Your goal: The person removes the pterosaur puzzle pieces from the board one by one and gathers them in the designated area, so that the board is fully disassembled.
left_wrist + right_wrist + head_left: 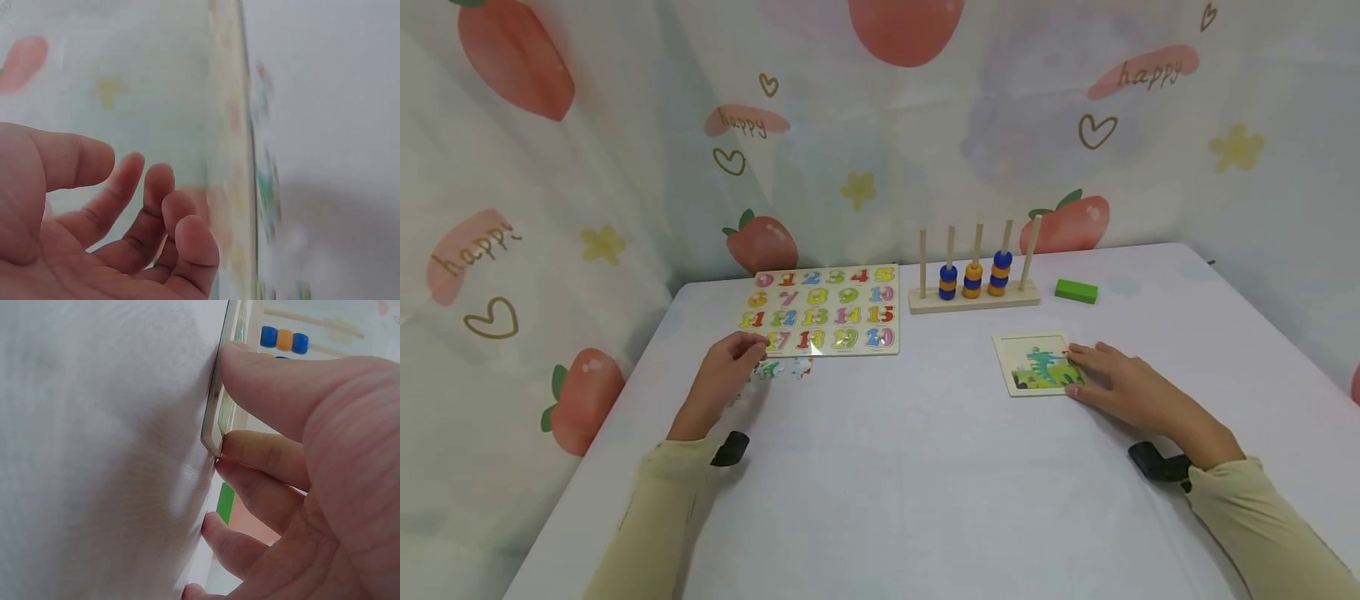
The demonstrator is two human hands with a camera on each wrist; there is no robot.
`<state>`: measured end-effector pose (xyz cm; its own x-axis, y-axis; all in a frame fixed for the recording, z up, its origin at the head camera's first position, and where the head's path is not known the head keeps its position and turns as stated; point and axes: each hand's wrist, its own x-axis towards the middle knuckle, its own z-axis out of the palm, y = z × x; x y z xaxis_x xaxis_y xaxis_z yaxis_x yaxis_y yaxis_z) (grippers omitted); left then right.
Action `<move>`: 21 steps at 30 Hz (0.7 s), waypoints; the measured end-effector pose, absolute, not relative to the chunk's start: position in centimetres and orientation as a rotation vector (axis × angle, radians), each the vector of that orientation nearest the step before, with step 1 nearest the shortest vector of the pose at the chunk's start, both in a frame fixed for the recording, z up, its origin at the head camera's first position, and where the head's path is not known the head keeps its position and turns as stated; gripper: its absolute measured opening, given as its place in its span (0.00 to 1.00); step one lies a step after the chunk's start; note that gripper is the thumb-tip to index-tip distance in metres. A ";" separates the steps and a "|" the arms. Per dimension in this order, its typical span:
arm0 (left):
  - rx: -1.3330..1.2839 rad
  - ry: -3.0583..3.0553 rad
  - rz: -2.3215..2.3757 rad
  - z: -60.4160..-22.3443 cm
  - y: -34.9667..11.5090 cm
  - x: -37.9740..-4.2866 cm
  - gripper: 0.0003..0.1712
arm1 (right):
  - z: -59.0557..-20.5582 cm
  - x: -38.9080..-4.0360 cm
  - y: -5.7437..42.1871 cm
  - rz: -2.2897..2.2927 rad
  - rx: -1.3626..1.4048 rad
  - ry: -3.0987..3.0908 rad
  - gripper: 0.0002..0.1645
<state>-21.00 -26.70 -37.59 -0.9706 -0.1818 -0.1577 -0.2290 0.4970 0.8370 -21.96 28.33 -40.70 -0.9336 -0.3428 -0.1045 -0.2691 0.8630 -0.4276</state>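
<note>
On the left of the head view, my left hand (724, 367) hovers over the near left corner of a wooden number puzzle board (827, 312). The left wrist view shows this hand (137, 219) with loosely bent fingers, thumb apart from them, and nothing between. Several small colourful puzzle pieces (769, 369) lie just below the board, partly hidden by the hand. My right hand (1120, 385) rests at the right edge of a small square picture puzzle (1037, 367) showing a teal dinosaur. Its thumb (256, 378) lies against the frame, and extended fingertips touch near a corner.
Behind the square puzzle stands a wooden bead abacus (973, 300) with blue and orange beads on upright pegs. A green block (1076, 291) lies right of it. A patterned curtain (925, 133) hangs behind the white table (917, 500).
</note>
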 end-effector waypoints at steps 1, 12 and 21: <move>-0.343 2.654 1.536 -37.5 -26.1 -21.1 0.23 | -40.7 -21.9 28.3 -0.620 -0.473 2.860 0.46; -0.102 2.559 1.682 -37.3 -19.4 -22.5 0.16 | -40.8 -21.7 28.2 -0.639 -0.473 2.859 0.45; -0.036 2.528 1.639 -38.1 -14.5 -23.4 0.16 | -40.8 -21.7 28.2 -0.644 -0.452 2.858 0.46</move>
